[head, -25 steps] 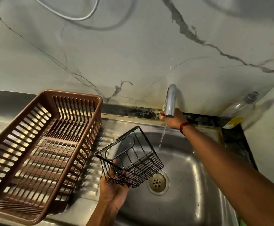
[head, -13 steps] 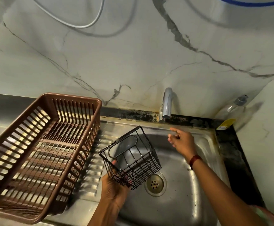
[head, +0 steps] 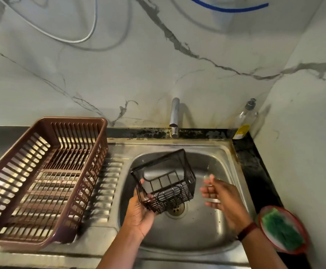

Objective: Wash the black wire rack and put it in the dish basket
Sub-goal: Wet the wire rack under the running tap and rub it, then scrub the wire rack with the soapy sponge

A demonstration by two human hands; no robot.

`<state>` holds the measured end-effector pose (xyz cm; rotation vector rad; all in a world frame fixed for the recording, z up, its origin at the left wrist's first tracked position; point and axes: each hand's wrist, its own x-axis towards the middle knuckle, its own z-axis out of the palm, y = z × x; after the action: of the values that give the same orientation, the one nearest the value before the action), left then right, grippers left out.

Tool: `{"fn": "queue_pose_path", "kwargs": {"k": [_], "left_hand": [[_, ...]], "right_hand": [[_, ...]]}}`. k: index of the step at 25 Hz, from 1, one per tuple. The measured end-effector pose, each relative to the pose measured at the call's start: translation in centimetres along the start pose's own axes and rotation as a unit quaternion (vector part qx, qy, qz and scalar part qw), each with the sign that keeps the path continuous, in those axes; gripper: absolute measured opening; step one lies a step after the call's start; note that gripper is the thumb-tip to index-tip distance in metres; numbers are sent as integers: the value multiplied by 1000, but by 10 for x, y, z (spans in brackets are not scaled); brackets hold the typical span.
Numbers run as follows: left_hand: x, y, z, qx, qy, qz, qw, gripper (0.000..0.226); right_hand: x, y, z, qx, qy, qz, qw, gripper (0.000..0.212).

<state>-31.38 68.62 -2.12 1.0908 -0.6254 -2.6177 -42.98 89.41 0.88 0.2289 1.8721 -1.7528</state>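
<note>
The black wire rack is a small box-shaped basket, tilted over the steel sink. My left hand holds it from below, fingers curled round its lower left corner. My right hand hovers just right of the rack with fingers spread, touching nothing. The brown plastic dish basket stands on the ribbed drainboard to the left, with nothing in it. No water runs from the tap.
A clear soap pump bottle stands in the back right corner. A red-rimmed dish with a green scrubber sits on the dark counter to the right. The drain lies under the rack. Marble wall behind.
My right hand left the tap and came down beside the rack. The water stopped running. My left hand carried the rack right, over the drain.
</note>
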Motion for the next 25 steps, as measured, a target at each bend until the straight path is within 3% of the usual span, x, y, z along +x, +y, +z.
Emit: {"fn": "queue_pose_path", "kwargs": {"k": [2, 3, 6, 9, 10, 11, 14, 16, 19, 23, 25], "left_hand": [[6, 2, -6, 28, -47, 14, 998, 84], [6, 4, -6, 59, -81, 16, 995, 96], [-7, 9, 0, 157, -163, 36, 973, 102], [-13, 19, 1, 124, -200, 23, 972, 110], [-15, 21, 2, 102, -176, 19, 979, 107], [-16, 22, 5, 79, -149, 18, 985, 95], [-31, 19, 21, 127, -44, -3, 991, 25], [-39, 21, 27, 226, -19, -19, 974, 38], [-50, 34, 32, 279, -20, -61, 958, 39], [-42, 34, 26, 303, 8, -94, 948, 48], [-36, 34, 17, 298, 7, -101, 949, 63]], "right_hand": [[-4, -13, 0, 4, -48, 70, 996, 60], [-1, -14, 0, -3, -63, 100, 993, 70], [-3, -9, 1, 14, -91, 148, 985, 93], [-19, -2, -1, 99, -116, 117, 981, 62], [-26, 1, -1, 119, -116, 106, 980, 51], [-32, 5, 1, 136, -115, 96, 979, 40], [-46, 20, 7, 187, -108, 57, 975, 25], [-48, 27, 11, 200, -95, 26, 975, 20], [-52, 27, 15, 175, -69, -10, 982, 20], [-63, 15, 15, -20, -30, -40, 999, 25], [-71, 8, -6, -101, 58, -98, 988, 20]]}}
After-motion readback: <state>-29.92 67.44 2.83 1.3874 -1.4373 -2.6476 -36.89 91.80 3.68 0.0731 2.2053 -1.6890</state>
